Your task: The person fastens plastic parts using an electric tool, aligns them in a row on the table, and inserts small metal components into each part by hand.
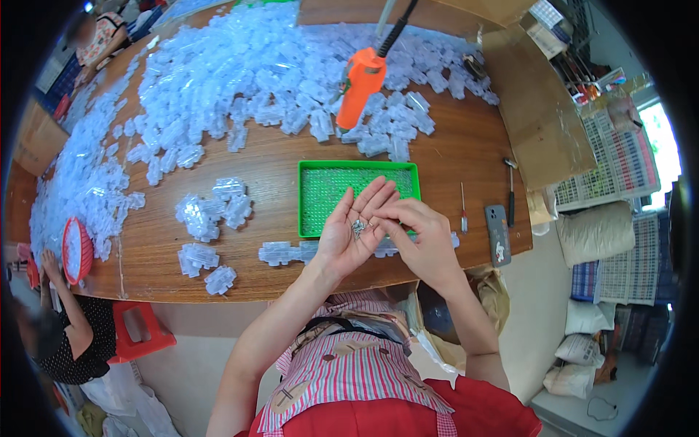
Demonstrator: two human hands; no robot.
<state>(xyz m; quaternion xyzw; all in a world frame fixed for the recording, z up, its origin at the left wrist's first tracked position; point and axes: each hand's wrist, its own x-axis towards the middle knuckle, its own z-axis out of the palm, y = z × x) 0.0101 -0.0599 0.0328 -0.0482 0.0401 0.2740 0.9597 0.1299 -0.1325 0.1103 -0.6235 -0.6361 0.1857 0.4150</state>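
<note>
Two bare hands come first from my remote seat: the left hand (341, 243) lies palm up, fingers loosely extended, small metal pieces (358, 227) in its hollow. The right hand (424, 237) brings thumb and forefinger together there; I can't tell whether they grip one. I'd cup the palm level, picking singly, over the green tray (300, 198), below the orange tool (361, 87).
</note>
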